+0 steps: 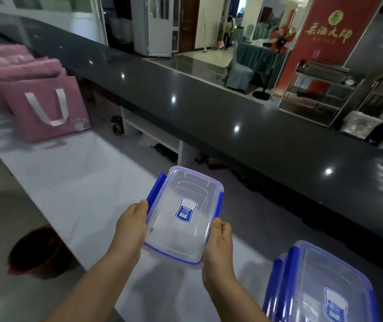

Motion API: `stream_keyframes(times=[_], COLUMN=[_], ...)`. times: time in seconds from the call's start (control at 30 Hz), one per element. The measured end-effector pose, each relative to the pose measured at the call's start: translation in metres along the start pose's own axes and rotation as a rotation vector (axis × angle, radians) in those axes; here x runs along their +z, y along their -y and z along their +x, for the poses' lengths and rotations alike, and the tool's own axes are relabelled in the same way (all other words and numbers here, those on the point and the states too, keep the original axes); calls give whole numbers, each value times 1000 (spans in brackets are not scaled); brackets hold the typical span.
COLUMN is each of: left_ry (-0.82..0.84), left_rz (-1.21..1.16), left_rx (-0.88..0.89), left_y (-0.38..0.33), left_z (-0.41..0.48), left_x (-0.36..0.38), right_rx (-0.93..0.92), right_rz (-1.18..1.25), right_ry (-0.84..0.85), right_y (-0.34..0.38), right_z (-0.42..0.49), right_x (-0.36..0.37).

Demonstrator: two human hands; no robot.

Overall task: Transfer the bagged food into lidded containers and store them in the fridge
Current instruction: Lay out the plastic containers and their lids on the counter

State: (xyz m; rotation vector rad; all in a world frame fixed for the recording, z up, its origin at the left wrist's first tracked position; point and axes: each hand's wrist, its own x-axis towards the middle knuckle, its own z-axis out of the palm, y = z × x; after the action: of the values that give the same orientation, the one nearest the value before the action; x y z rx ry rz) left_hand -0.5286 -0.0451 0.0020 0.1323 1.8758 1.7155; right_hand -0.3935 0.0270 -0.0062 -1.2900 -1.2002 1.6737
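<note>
White worktop point(69, 182) runs beneath a glossy black counter point(232, 112). Over it, the left hand point(131, 231) and right hand point(219, 247) grip the near corners of a clear rectangular plastic container with a blue-clipped lid point(183, 212), fingers curled round its edges. A second matching lidded container point(320, 287) sits at lower right; pink paper gift bags point(44, 108) lie at far left.

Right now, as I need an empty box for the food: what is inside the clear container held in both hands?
The container looks empty through its clear lid; only a blue label shows. The left hand and right hand cover its near sides.
</note>
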Motion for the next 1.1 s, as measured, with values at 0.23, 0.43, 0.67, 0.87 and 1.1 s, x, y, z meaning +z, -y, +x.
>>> stream_keyframes(times=[0.23,0.43,0.67,0.87,1.1], left_ry=[41,262,403,392,360], left_rz=[168,495,584,684,919], left_rx=[179,399,374,452,499], left_y=[-2,-6,-3,1,3], left_z=[76,156,213,226,225], left_x=[-20,-46,-72,-75,-76], right_rx=[52,102,70,36,-198], right_rz=[-25,-34,-131,-323,-856], right_ry=[-96,-222,-355,-446,-501], right_y=[-18,-39,-58,-66,-66], right_z=[28,59,70,77,63], right_x=[64,143,191,190,195])
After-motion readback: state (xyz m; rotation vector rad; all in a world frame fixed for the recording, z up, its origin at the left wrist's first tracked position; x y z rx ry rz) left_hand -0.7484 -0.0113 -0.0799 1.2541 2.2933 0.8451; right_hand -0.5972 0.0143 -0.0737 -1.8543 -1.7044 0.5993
